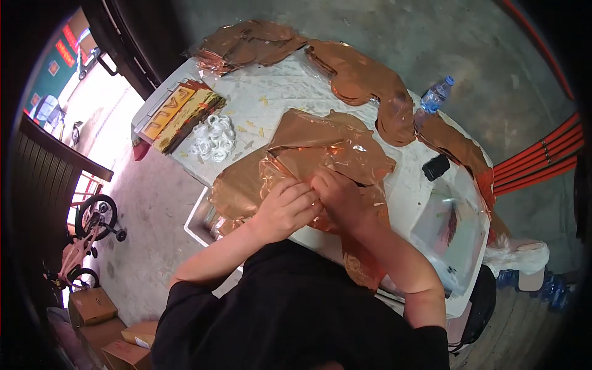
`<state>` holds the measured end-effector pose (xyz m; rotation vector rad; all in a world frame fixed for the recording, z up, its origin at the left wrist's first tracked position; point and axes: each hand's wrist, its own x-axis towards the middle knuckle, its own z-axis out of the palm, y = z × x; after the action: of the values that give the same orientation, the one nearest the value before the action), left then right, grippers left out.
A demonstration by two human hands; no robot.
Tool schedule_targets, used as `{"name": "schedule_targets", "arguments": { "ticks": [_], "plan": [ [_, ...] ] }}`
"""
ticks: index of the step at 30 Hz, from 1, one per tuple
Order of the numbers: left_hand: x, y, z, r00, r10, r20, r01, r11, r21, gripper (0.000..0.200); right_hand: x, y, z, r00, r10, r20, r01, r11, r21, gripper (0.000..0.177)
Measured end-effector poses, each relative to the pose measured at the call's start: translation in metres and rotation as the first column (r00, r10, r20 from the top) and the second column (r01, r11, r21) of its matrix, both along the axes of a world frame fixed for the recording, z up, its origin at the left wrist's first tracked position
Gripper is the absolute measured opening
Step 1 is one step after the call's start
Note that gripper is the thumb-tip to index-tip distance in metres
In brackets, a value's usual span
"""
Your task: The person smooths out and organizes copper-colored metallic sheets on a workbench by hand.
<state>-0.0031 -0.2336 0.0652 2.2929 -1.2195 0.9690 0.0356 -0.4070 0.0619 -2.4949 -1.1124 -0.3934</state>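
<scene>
Copper-coloured flat foil balloons [240, 185] lie in a loose pile in front of me on the white table. My left hand [287, 206] is closed on the near part of the foil, with its fingertips bent inward. Right beside it, my right hand [339, 194] pinches the same foil, and the two hands' fingertips nearly meet. Exactly what lies between the fingertips is hidden. Shiny, creased foil or clear film [364, 151] spreads beyond and right of the hands, and a strip of foil hangs down below my right forearm.
White ribbon coils [214, 138] and yellow printed packs [176, 114] sit at the left of the table [271, 83]. More flat foil balloons [357, 71] line the far edge. A water bottle [436, 95], a black object [436, 167] and a clear plastic bag [450, 228] are on the right.
</scene>
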Motion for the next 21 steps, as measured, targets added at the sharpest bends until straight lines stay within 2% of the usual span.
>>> {"name": "schedule_targets", "arguments": {
  "ticks": [3,5,6,8,11,14,17,21],
  "plan": [
    [0.000,0.000,-0.007,1.000,-0.027,0.016,0.027,0.999,-0.032,0.025,0.003,0.001,-0.006,0.997,0.010,0.077,-0.009,1.000,-0.016,0.017],
    [0.000,0.001,-0.008,0.997,-0.081,0.011,0.081,0.996,-0.041,0.022,0.004,0.005,-0.005,0.980,-0.123,0.156,0.127,0.992,-0.019,0.018],
    [0.001,0.001,-0.009,0.997,-0.080,0.011,0.080,0.996,-0.042,0.022,0.006,0.007,-0.008,0.980,-0.122,0.157,0.126,0.992,-0.020,0.018],
    [0.001,0.003,-0.009,0.991,-0.124,-0.044,0.122,0.992,-0.044,0.019,0.011,0.011,-0.017,0.978,-0.125,0.165,0.155,0.971,-0.181,0.022],
    [0.000,0.000,-0.009,0.994,-0.111,0.024,0.112,0.991,-0.075,0.019,0.015,0.013,-0.019,0.974,-0.202,0.101,0.220,0.947,-0.234,0.018],
    [-0.002,0.001,-0.011,0.990,-0.139,-0.007,0.138,0.987,-0.084,0.020,0.023,0.017,-0.019,0.979,-0.193,0.062,0.203,0.929,-0.311,0.015],
    [-0.005,0.000,-0.013,0.986,-0.168,0.008,0.168,0.982,-0.088,0.019,0.027,0.020,-0.014,0.968,-0.201,0.150,0.234,0.939,-0.253,0.009],
    [-0.007,0.001,-0.012,0.988,-0.154,0.014,0.154,0.985,-0.081,0.018,0.035,0.014,-0.020,0.959,-0.171,0.225,0.230,0.934,-0.272,0.009]
  ]
}}
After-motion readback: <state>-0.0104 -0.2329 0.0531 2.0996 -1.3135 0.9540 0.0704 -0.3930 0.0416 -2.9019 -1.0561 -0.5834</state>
